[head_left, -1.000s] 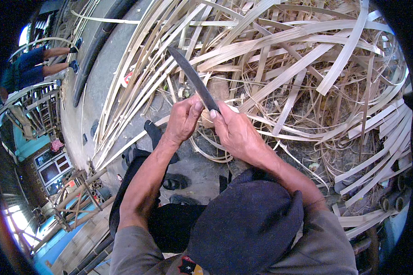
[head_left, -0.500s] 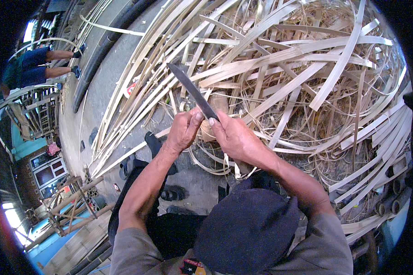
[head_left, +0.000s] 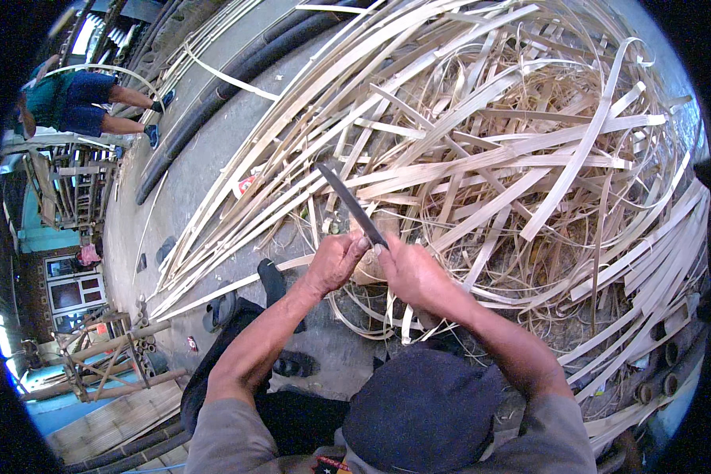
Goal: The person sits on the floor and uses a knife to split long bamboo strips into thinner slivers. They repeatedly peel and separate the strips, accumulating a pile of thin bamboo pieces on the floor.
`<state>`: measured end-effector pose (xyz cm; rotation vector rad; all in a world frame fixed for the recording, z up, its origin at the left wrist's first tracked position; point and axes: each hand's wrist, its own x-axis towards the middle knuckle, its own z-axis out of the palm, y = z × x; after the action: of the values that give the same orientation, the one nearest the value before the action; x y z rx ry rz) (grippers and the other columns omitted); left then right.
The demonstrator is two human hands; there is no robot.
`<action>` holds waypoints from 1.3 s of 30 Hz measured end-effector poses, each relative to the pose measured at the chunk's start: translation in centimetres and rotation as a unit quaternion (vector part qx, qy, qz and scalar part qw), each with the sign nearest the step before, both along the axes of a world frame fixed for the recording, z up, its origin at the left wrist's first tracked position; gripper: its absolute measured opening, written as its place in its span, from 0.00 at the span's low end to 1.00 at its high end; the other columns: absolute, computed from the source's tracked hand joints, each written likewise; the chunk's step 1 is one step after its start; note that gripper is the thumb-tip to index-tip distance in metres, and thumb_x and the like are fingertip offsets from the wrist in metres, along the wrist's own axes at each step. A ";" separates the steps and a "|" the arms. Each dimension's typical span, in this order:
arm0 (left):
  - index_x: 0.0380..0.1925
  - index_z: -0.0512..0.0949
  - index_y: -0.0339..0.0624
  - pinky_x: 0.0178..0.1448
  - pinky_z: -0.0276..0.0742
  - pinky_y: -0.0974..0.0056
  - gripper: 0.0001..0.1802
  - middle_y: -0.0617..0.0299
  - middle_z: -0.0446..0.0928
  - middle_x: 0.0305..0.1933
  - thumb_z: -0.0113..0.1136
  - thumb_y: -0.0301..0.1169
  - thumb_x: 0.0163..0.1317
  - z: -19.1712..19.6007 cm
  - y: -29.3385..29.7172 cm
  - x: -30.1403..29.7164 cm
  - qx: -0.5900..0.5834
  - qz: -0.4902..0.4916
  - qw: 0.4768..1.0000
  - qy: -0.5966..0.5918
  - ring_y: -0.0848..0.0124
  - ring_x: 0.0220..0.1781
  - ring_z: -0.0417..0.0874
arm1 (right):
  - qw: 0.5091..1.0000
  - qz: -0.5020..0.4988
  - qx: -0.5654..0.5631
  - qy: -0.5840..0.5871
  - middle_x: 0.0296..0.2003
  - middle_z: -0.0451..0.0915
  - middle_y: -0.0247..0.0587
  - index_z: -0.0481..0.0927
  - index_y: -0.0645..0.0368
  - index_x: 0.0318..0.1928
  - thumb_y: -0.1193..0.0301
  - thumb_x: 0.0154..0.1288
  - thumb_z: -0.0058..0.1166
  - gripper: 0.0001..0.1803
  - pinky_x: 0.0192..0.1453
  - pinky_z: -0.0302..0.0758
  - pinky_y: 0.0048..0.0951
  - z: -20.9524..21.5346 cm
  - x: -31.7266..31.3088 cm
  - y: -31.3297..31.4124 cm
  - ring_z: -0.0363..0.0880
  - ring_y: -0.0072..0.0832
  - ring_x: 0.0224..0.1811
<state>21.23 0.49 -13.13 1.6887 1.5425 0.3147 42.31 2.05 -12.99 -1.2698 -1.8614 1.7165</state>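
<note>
Right grip [head_left: 411, 272] clenched round knife [head_left: 347, 197]; left grip [head_left: 336, 262] curled just beside, hold unclear. Floor [head_left: 201, 166]: strips [head_left: 529, 148] beyond grip, pole [head_left: 189, 126] ahead-left. Window [head_left: 75, 294] far left.

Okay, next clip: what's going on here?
The person's right hand grips a knife, its blade angled away and to the left. The left hand is curled beside the blade's near end; what it holds is unclear. A tangle of pale strips lies ahead, and another person is off to the left.
</note>
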 end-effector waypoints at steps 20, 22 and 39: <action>0.33 0.79 0.36 0.33 0.71 0.50 0.29 0.41 0.73 0.22 0.44 0.53 0.77 -1.2 0.0 0.5 0.046 0.018 0.999 0.015 0.43 0.24 0.74 | 1.000 0.008 -0.021 0.013 0.31 0.80 0.69 0.71 0.67 0.46 0.62 0.77 0.41 0.18 0.42 0.75 0.60 -0.8 -0.1 0.9 0.80 0.66 0.37; 0.39 0.81 0.37 0.35 0.74 0.50 0.28 0.40 0.77 0.26 0.46 0.52 0.77 -1.2 -0.2 0.8 0.034 0.002 0.999 0.030 0.40 0.29 0.78 | 0.995 0.007 -0.081 0.053 0.31 0.80 0.68 0.73 0.67 0.46 0.60 0.78 0.41 0.19 0.42 0.75 0.57 -0.8 0.0 1.3 0.81 0.63 0.37; 0.32 0.75 0.36 0.39 0.71 0.59 0.34 0.55 0.70 0.25 0.46 0.60 0.74 -2.3 -0.1 -3.2 -0.034 0.067 0.997 0.019 0.67 0.30 0.71 | 0.993 -0.068 0.038 0.085 0.27 0.78 0.45 0.62 0.57 0.68 0.66 0.70 0.52 0.29 0.25 0.78 0.38 -3.4 -1.0 -1.5 0.79 0.35 0.20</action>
<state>18.03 0.36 -15.41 1.5501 1.6794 0.2963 41.30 0.58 -16.38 -1.1537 -1.6862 1.6132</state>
